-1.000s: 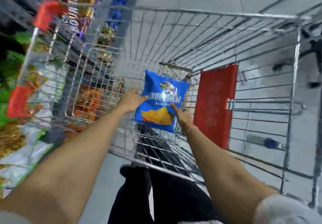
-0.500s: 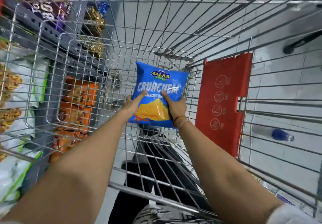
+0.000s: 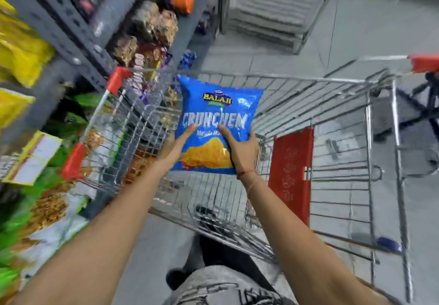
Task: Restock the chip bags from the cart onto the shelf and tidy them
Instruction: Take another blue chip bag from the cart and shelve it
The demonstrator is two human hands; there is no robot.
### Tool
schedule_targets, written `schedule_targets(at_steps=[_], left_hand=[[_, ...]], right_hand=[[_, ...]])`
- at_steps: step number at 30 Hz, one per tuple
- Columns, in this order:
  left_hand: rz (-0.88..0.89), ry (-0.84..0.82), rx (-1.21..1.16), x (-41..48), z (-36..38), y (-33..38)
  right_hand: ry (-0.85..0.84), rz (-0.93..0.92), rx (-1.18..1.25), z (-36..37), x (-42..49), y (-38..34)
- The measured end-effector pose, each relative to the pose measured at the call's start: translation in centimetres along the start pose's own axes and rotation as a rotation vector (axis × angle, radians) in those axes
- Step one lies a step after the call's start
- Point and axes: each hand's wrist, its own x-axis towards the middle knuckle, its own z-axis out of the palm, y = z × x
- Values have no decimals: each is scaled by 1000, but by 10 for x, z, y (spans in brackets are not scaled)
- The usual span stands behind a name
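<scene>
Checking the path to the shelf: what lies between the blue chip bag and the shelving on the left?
In the head view, the cart's left wire wall stands between the blue chip bag, held by both hands, and the shelf.

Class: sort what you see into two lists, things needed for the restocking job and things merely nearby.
Needed: blue chip bag, left hand, right hand, cart, shelf.

Nearby: red cart flap, floor bottle.

Both arms outstretched, left hand and right hand gripping.
</scene>
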Motion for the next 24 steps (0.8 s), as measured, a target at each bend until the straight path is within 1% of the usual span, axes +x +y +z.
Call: schedule_targets(at_steps=[2,4,9,12,18,20,24], left_hand=[[128,-4,-58,-26,-17,29],[244,45,-86,-55,-36,59],[548,286,-162,-131,-88,136],[702,446,-112,-185,-123,175],[939,743,-160,-298,-197,231],[1011,855,-133,-337,-220,241],[1122,1011,-123,-401,-271,247]], right_hand=[[-41,-86,52,11,-13,-37],[-89,-182,104,25,-28,-75],[-201,-428,202,66,-78,-176],[-261,-544,286,87,-122,-237],[-471,-774,432,132,-217,-336],[-545,-829,478,149,-250,-362],[-701,-911,567,187,-314,-396]])
